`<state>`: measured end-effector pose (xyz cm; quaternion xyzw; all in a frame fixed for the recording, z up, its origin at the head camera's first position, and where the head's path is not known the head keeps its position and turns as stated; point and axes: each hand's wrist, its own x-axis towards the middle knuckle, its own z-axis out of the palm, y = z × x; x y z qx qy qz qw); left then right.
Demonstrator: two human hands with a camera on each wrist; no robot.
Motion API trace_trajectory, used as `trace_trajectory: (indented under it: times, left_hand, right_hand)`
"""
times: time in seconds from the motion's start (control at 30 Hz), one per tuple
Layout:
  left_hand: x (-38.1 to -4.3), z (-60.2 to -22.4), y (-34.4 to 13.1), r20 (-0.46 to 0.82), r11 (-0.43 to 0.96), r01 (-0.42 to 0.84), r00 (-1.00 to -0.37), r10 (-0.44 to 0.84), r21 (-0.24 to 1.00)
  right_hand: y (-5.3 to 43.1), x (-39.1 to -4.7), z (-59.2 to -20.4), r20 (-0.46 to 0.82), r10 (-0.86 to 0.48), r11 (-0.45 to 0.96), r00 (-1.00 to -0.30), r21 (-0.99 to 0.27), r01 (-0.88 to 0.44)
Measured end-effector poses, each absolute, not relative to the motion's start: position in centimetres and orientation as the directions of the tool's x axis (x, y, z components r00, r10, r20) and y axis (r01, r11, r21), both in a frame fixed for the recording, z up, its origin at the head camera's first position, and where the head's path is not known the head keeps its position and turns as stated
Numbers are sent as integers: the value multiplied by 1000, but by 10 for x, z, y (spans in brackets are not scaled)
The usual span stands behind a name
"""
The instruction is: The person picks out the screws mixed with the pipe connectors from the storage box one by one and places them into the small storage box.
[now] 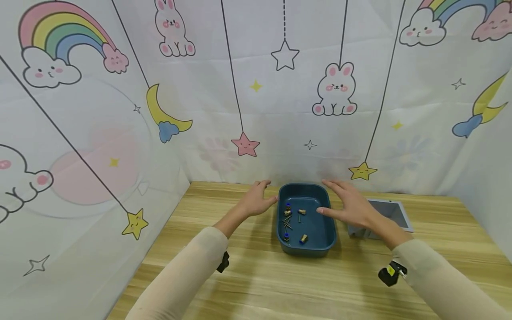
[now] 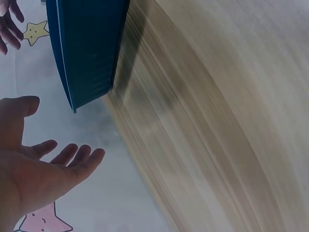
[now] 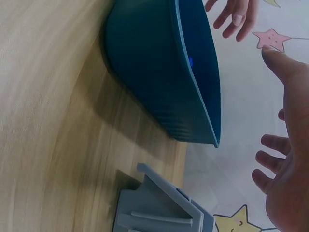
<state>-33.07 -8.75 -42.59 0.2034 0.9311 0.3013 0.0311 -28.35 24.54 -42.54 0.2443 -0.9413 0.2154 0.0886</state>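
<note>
A dark teal plastic tray point(image 1: 318, 229) stands on the wooden table, holding several screws point(image 1: 287, 222) and several brass fittings point(image 1: 304, 239), some with blue ends. My left hand point(image 1: 255, 201) is held to the left of the tray, fingers spread and thumb pointing at its rim. On the other side, my right hand point(image 1: 354, 206) hovers by the right rim with its thumb extended toward the inside. Both wrist views show a gap between each hand and the tray wall point(image 3: 145, 53). Neither hand holds anything.
A grey box point(image 1: 390, 212) with a light rim stands right of the tray, partly behind my right hand and forearm. A white cloth backdrop point(image 1: 280, 111) printed with rabbits and stars rises at the table's back edge and along the sides.
</note>
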Motion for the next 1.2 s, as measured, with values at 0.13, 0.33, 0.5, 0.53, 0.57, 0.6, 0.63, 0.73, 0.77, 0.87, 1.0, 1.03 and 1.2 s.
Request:
trace_trajectory:
  times: [0.13, 0.33, 0.5, 0.53, 0.57, 0.6, 0.63, 0.73, 0.77, 0.87, 1.0, 1.03, 1.2]
  left_hand:
    - [-331, -428, -86, 55, 729, 326, -928, 369, 602]
    - [-331, -430, -87, 30, 676, 292, -928, 371, 676]
    - [-331, -431, -86, 2, 617, 249, -928, 373, 747]
    - [-330, -431, -86, -3, 609, 241, -929, 371, 756]
    - [-329, -431, -86, -7, 602, 234, -929, 369, 763]
    - [-328, -431, -85, -12, 596, 225, -930, 367, 771]
    - [-328, -431, -85, -16, 594, 218, -932, 363, 775]
    - [-327, -431, -84, -52, 551, 165, -933, 357, 818]
    - [-326, -432, -84, -72, 523, 136, -931, 358, 842]
    - [-326, -432, -83, -143, 405, 22, -917, 372, 914]
    - [-326, -432, -83, -211, 292, -98, -899, 383, 951]
    - [-326, -432, -83, -218, 280, -113, -898, 383, 953]
    - [-325, -432, -81, -249, 247, -161, -888, 386, 956]
  right_hand:
    - [240, -283, -429, 259, -422, 778, -869, -387, -494]
    - [234, -282, -434, 247, -432, 755, -868, -426, -497]
    - [228, -281, -437, 241, -435, 737, -868, -459, -497]
    - [227, -281, -438, 240, -434, 734, -869, -465, -495]
    - [226, -281, -438, 236, -433, 732, -870, -472, -492]
    - [225, -281, -439, 234, -433, 728, -871, -479, -491]
    - [224, -281, -439, 233, -433, 725, -871, -484, -490]
    - [221, -281, -441, 226, -436, 714, -871, -502, -488]
    - [220, -281, -441, 223, -438, 707, -871, -512, -487]
    - [218, -280, -442, 216, -438, 685, -873, -548, -479]
    - [215, -280, -444, 210, -443, 647, -871, -599, -473]
    - [215, -280, -444, 211, -446, 636, -870, -609, -474]
    - [210, -281, -447, 209, -471, 595, -857, -642, -483]
